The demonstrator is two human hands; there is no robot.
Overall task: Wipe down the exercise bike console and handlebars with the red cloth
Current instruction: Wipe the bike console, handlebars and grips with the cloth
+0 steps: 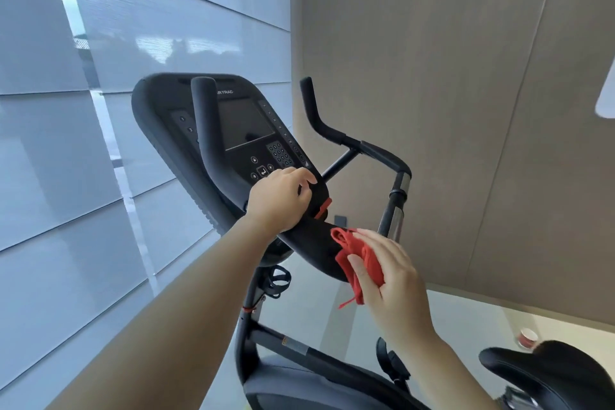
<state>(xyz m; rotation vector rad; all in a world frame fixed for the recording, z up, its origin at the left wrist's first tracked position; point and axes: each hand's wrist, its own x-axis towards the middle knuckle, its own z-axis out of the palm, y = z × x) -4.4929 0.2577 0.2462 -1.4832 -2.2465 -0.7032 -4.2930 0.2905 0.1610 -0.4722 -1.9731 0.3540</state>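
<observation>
The black exercise bike console point(233, 123) stands tilted in the middle of the head view, with a dark screen and button pads. My left hand point(279, 200) grips the console's lower right edge, just below the buttons. My right hand point(389, 280) holds the bunched red cloth point(357, 260) against the black lower end of the console housing. The left handlebar horn point(206, 123) rises in front of the console. The right handlebar point(332, 130) curves up and away to the right, untouched.
A black saddle point(545, 376) sits at the bottom right, with a small red-and-white cup point(527, 338) on the floor behind it. Window blinds point(100, 110) fill the left side and a beige wall point(466, 76) the right. The bike frame and bottle holder point(278, 281) lie below the console.
</observation>
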